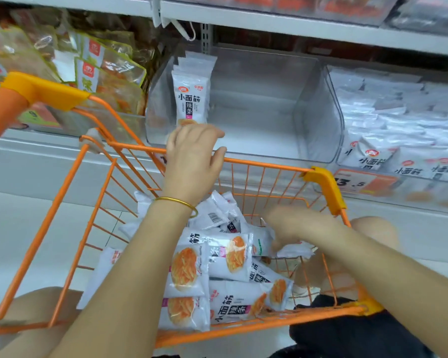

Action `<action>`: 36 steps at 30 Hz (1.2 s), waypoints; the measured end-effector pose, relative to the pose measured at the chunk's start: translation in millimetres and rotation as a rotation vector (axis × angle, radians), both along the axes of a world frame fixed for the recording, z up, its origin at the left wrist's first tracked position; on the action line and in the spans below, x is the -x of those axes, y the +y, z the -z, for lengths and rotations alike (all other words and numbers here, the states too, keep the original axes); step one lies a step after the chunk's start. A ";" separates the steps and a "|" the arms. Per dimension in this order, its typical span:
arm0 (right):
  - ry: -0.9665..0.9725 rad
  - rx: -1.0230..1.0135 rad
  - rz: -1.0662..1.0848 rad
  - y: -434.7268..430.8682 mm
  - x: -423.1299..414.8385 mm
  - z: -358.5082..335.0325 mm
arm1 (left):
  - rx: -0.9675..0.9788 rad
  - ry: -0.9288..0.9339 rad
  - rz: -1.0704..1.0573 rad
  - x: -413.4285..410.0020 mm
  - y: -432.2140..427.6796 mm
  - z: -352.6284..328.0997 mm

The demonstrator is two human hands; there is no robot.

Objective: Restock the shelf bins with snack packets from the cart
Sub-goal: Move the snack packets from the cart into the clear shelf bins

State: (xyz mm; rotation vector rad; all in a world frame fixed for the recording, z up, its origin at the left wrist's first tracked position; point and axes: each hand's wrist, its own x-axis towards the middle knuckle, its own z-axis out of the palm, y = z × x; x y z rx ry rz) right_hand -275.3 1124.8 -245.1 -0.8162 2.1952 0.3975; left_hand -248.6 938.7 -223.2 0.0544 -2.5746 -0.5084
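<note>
Left hand (192,153) has its fingers curled onto the lower end of the standing packets (190,99), thumb splayed, likely propping the row upright against the left wall of the mostly bare clear bin (269,125). Right hand (292,223) is down in the orange cart (264,165) among the loose packets (217,275), probably fetching the next one. It's motion-blurred, so can't tell if it grips anything.

Head camera looks down, close over cart (243,162).
</note>
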 end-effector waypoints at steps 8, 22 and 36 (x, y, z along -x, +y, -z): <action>0.072 -0.089 -0.107 6.2 -12.6 40.6 | 0.034 0.061 0.091 -4.8 13.4 0.8; -0.176 1.069 0.884 18.3 24.3 -112.1 | -0.212 -0.056 0.526 -17.0 33.8 -17.9; -0.224 0.979 0.617 -42.0 41.7 -79.1 | -1.072 -0.019 0.107 2.0 5.2 -18.0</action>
